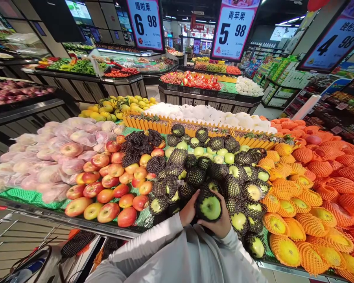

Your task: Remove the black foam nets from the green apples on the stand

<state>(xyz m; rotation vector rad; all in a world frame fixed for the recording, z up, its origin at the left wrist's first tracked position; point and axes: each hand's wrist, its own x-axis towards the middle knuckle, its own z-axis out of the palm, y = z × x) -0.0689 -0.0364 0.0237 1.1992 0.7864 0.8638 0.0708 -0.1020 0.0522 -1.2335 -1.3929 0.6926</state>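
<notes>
Between my two hands, close to my body, is a green apple (210, 207) in a black foam net sleeve, its bare green top facing me. My left hand (190, 210) closes on its left side, fingers partly hidden behind it. On the right side and underneath, my right hand (220, 218) wraps round the same apple. More netted green apples (232, 184) lie heaped right behind and beside my hands. Bare red-yellow apples (109, 212) sit to the left, with a bunch of loose black net sleeves (138, 147) on top of them.
Wrapped pale fruit (53, 173) is piled at far left. Orange-netted fruit (286, 224) fills the right. An orange fence-like divider (194, 129) runs behind the apples. A wire cart (6, 239) stands at lower left. Price signs (234, 29) hang above.
</notes>
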